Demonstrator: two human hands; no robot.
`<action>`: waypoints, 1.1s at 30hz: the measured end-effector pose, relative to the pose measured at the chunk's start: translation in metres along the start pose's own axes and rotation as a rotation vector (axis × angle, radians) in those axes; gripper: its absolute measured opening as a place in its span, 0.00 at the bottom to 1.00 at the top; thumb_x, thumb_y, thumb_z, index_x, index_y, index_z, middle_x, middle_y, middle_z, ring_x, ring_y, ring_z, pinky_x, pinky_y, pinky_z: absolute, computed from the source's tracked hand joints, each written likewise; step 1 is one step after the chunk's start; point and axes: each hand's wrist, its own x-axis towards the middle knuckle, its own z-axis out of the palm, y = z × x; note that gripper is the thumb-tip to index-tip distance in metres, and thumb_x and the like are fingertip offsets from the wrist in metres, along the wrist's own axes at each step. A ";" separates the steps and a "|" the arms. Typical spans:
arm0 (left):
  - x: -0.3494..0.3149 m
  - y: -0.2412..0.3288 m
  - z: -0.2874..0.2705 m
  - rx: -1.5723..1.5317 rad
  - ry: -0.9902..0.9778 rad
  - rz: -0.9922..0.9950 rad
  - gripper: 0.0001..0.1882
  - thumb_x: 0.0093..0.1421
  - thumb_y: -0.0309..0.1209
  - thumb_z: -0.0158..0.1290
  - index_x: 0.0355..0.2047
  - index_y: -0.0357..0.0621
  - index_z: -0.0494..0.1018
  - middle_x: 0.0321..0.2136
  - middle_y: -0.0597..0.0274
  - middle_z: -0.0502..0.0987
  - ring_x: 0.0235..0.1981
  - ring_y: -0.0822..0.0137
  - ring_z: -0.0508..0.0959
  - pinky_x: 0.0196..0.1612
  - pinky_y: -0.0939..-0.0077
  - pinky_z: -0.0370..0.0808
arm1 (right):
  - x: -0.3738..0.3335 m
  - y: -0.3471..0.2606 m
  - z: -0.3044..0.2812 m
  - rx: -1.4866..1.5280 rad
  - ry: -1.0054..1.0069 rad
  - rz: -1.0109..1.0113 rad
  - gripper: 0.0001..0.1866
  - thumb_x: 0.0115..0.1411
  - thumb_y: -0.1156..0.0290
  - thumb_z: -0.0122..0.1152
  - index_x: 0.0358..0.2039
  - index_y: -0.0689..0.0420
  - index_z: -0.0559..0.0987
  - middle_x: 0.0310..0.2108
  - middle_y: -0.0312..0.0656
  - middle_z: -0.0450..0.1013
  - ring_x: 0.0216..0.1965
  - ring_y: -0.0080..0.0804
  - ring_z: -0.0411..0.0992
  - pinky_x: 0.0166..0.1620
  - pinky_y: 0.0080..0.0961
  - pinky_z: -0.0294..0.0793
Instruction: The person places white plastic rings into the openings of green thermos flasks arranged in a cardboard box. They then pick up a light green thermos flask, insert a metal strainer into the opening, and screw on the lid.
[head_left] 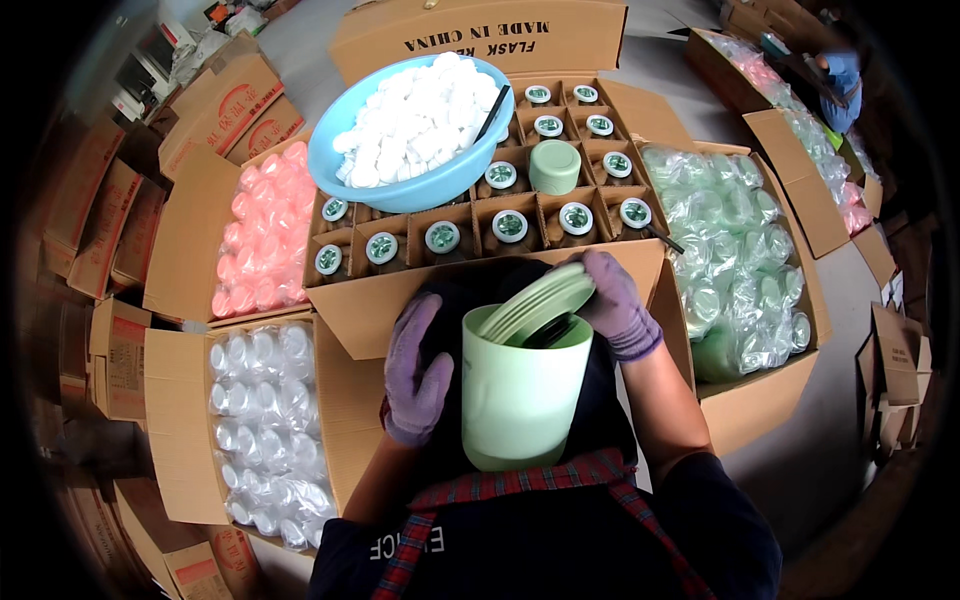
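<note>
- Head view, far left: a carton of clear wrapped cups [262,425] is sitting at nine o'clock of the hands, its open flap edge running just beside the left forearm, leaving little room that way.
- At eleven o'clock a carton of pink wrapped cups [265,232] is lying well apart from the hands.
- The left hand [415,372], in a purple glove, is pressing flat against the left wall of the pale green cup [520,385], fingers held together and curving around it.
- The cup is standing upright in the person's lap at centre, its rim open upward, touching the near cardboard flap.
- At twelve o'clock a blue bowl of white caps [412,130] is overhanging a divided carton of capped bottles [510,225].
- The right hand [612,300], gloved too, is gripping a stack of green lids [540,302] tilted across the cup's rim, fingers closed over the stack's far edge.
- At three o'clock a carton of green wrapped cups [735,250] is crowding the right forearm; bare floor is showing beyond it.
</note>
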 end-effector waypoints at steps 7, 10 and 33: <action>0.098 0.015 0.015 -0.618 -0.134 -0.524 0.35 0.60 0.32 0.60 0.64 0.36 0.58 0.58 0.53 0.69 0.59 0.62 0.69 0.62 0.68 0.65 | 0.053 -0.019 0.017 -0.719 0.387 -0.445 0.20 0.63 0.69 0.53 0.53 0.64 0.69 0.36 0.56 0.77 0.38 0.52 0.76 0.43 0.36 0.74; 0.124 0.008 0.017 -0.536 0.000 -0.383 0.24 0.65 0.28 0.53 0.59 0.35 0.64 0.53 0.58 0.73 0.52 0.67 0.74 0.55 0.73 0.72 | 0.084 -0.045 0.003 -0.524 0.441 -0.335 0.30 0.57 0.63 0.63 0.58 0.59 0.70 0.53 0.54 0.69 0.52 0.47 0.70 0.54 0.35 0.70; 0.150 0.009 0.012 -0.402 0.096 -0.078 0.38 0.56 0.15 0.55 0.67 0.36 0.56 0.60 0.58 0.68 0.57 0.68 0.71 0.58 0.74 0.69 | 0.114 -0.052 0.023 -0.479 0.079 -0.100 0.38 0.56 0.60 0.66 0.63 0.61 0.62 0.44 0.57 0.72 0.45 0.54 0.74 0.47 0.38 0.75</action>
